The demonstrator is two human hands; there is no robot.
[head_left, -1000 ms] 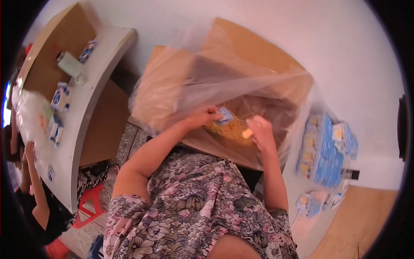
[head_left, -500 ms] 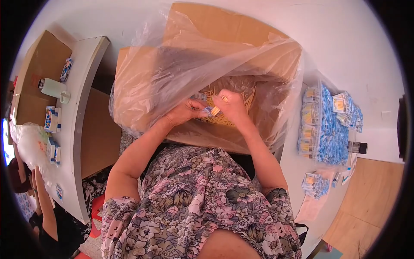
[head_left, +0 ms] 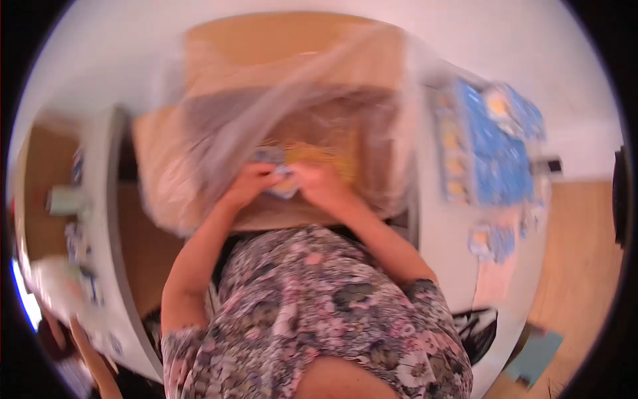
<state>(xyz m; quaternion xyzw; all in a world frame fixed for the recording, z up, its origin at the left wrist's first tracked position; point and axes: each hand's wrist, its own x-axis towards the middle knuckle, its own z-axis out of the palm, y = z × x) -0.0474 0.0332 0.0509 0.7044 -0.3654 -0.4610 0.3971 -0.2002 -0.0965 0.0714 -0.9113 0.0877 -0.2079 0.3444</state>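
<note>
Motion blurs the picture. Over the cardboard box (head_left: pixel 292 46), which is lined with clear plastic film (head_left: pixel 166 149), my two hands meet at a small clear packet with blue and white print (head_left: pixel 284 191). On its left edge my left hand (head_left: pixel 252 183) is closed. The fingers of my right hand (head_left: pixel 321 186) pinch its upper right part. Something pale yellow shows through the packet. Behind my hands, inside the box, lie many thin yellow sticks (head_left: pixel 335 158), with more bluish packets (head_left: pixel 269 154) beside them.
On the right-hand table stands a large clear bag of blue packets (head_left: pixel 498 159), with loose packets (head_left: pixel 490 241) nearer me and a dark-capped bottle (head_left: pixel 548 166) beside it. At left, a shelf (head_left: pixel 103 219) bears a pale green flask (head_left: pixel 63 201). Another person's arm (head_left: pixel 93 356) shows lower left.
The view has swung, so the box appears farther left. A bundle of yellow sticks stood out of the packet in my right hand; now my right fingers pinch the packet itself.
</note>
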